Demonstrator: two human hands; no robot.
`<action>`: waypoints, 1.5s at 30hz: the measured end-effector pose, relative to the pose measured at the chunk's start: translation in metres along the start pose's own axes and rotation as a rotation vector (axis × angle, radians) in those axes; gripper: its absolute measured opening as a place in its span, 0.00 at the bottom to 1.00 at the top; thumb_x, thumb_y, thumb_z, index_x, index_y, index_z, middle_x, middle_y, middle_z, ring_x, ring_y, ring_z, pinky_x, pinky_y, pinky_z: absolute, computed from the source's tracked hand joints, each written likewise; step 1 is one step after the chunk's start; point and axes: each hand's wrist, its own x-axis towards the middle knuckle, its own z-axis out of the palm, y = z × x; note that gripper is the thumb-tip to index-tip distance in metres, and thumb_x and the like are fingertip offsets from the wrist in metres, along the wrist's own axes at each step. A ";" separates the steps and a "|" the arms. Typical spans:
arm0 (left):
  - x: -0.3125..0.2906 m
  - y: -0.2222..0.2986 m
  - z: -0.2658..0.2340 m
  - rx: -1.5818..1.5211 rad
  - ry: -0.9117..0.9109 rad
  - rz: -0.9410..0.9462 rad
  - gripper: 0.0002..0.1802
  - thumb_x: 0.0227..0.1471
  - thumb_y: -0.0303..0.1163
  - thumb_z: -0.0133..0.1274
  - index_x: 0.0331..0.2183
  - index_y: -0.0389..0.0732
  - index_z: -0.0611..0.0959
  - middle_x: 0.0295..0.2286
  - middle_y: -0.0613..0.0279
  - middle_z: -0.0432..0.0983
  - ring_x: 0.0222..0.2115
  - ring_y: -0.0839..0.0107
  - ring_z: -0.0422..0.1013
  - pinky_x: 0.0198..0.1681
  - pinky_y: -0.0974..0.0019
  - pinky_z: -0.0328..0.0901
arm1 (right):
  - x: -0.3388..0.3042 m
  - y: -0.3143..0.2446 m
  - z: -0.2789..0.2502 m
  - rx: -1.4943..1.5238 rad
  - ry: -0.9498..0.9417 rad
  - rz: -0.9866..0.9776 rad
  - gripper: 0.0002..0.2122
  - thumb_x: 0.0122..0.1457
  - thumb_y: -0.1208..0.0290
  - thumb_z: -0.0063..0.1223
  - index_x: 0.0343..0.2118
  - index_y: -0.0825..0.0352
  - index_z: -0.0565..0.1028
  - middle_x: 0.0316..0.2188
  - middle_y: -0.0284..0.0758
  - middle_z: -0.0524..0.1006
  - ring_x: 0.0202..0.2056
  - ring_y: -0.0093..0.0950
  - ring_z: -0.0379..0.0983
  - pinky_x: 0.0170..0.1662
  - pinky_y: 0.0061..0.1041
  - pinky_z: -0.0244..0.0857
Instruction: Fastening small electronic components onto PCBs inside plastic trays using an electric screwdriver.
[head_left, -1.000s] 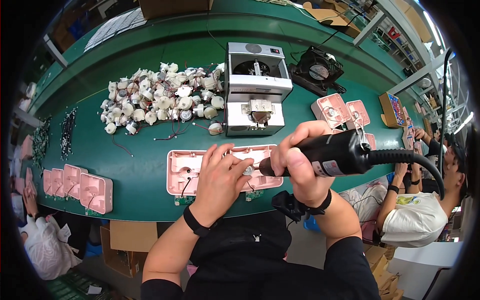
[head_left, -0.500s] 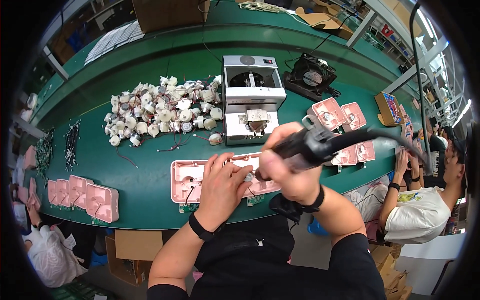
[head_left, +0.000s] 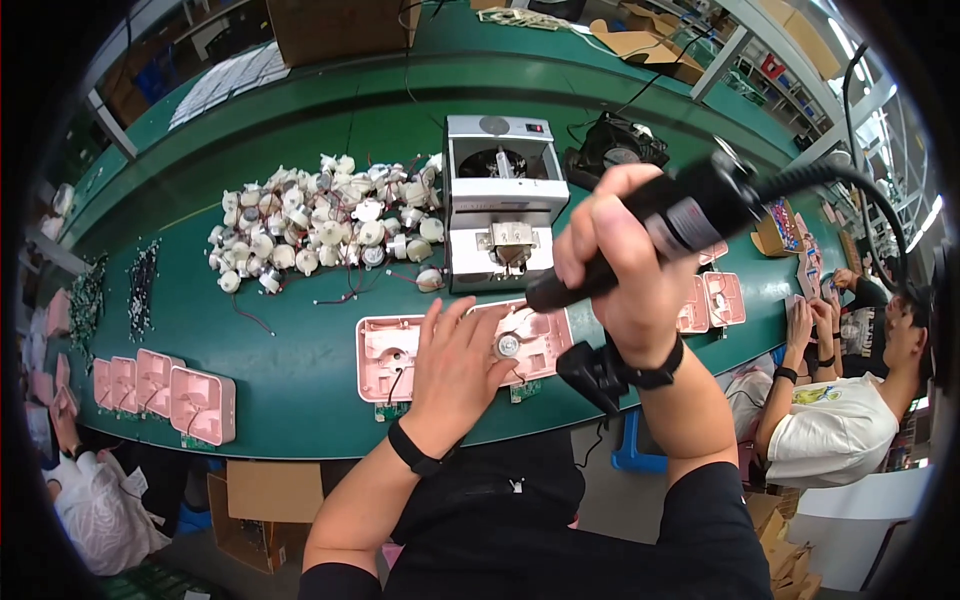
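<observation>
My right hand (head_left: 630,265) is wrapped round a black electric screwdriver (head_left: 685,225), which is raised and tilted. Its dark nose (head_left: 550,292) points down and left, above the far edge of two pink plastic housings placed side by side. Fingers spread, my left hand (head_left: 455,360) rests across them, partly hiding where they meet. Beside its fingertips, a round silver part (head_left: 508,346) sits in the right housing (head_left: 548,340). The left housing (head_left: 376,345) shows inner posts and a black wire. Small green circuit boards (head_left: 525,392) stick out at the near edge.
Beyond the housings stands a grey screw feeder (head_left: 500,215). A heap of white motor units with wires (head_left: 330,225) lies to its left. More pink housings (head_left: 205,405) stand at left and others (head_left: 723,300) at right. A black fan (head_left: 615,150) sits behind. Co-workers (head_left: 835,425) sit alongside.
The screwdriver has lifted away from the housing, up and right, with my right hand. My left fingers have spread and moved off the round silver part. The housings have shifted slightly right.
</observation>
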 end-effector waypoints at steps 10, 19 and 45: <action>-0.005 -0.012 0.008 -0.006 0.111 0.015 0.35 0.39 0.33 0.68 0.51 0.43 0.72 0.47 0.57 0.67 0.50 0.58 0.67 0.62 0.47 0.54 | -0.045 0.032 0.008 0.005 -0.161 0.000 0.12 0.58 0.76 0.53 0.40 0.68 0.62 0.21 0.35 0.71 0.20 0.22 0.67 0.27 0.24 0.66; -0.002 -0.013 0.007 -0.030 0.080 0.024 0.34 0.41 0.31 0.66 0.50 0.39 0.71 0.46 0.55 0.68 0.49 0.55 0.67 0.60 0.49 0.58 | -0.050 0.059 0.008 -0.136 -0.199 -0.098 0.12 0.57 0.79 0.54 0.39 0.70 0.62 0.22 0.35 0.72 0.22 0.19 0.68 0.29 0.22 0.68; -0.075 -0.040 -0.074 -0.193 0.155 -0.593 0.24 0.55 0.35 0.58 0.50 0.33 0.74 0.43 0.51 0.71 0.40 0.60 0.72 0.44 0.60 0.68 | 0.020 0.015 -0.004 0.068 0.066 -0.033 0.04 0.61 0.74 0.50 0.34 0.67 0.68 0.20 0.33 0.69 0.17 0.25 0.66 0.23 0.25 0.63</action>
